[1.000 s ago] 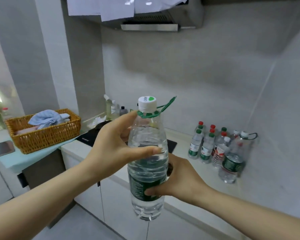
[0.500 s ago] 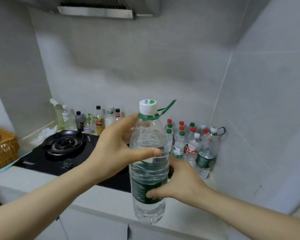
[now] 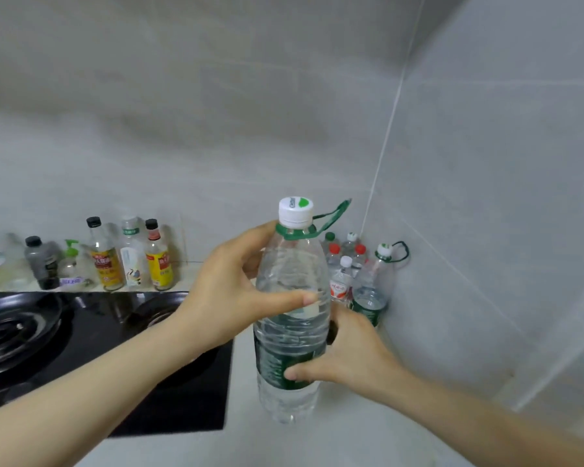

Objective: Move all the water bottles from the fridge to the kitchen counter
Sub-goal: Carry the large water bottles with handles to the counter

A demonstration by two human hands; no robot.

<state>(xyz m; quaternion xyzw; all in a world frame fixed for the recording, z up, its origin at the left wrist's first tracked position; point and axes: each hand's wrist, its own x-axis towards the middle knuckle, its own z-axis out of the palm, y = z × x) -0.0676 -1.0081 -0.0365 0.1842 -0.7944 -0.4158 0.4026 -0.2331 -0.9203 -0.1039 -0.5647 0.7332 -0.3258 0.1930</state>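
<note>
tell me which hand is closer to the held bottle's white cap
Left. The left hand grips the bottle just below the white cap; the right hand holds the green label lower down.

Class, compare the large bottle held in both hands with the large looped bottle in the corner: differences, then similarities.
The held bottle is gripped by the left hand and right hand; the corner bottle stands untouched beside smaller bottles. The held bottle's carry loop is bright green; the corner bottle's looks darker. Both are upright and clear, with white caps and dark green labels.
</note>
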